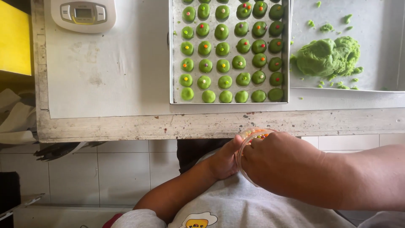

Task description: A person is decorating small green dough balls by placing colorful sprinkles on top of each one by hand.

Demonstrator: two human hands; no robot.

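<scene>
We look down on a worn, pale table (126, 126) covered with a white sheet (109, 71). Below its front edge runs a wall of white tiles (105, 169). A white digital scale (83, 14) sits at 11 o'clock; a yellow panel (14, 38) shows at the far 9 o'clock edge.

At 12 o'clock lies a metal baking tray (172, 63), filled with rows of small green dough balls (223, 48). Most carry coloured sprinkles; the nearest row is plain. At 2 o'clock a second tray (379, 25) holds a lump of green dough (327, 57) with crumbs around it.

Both hands are held below the table edge, at 6 o'clock, above our grey shirt (236, 207). The left hand (223, 162) is curled around a small clear container (253, 136) of coloured sprinkles, thumb along its side. The right hand (278, 162) is bent over the container's mouth, fingers bunched narrow and reaching into it. We cannot tell whether the fingertips pinch any sprinkles; they are hidden by the rim.
</scene>
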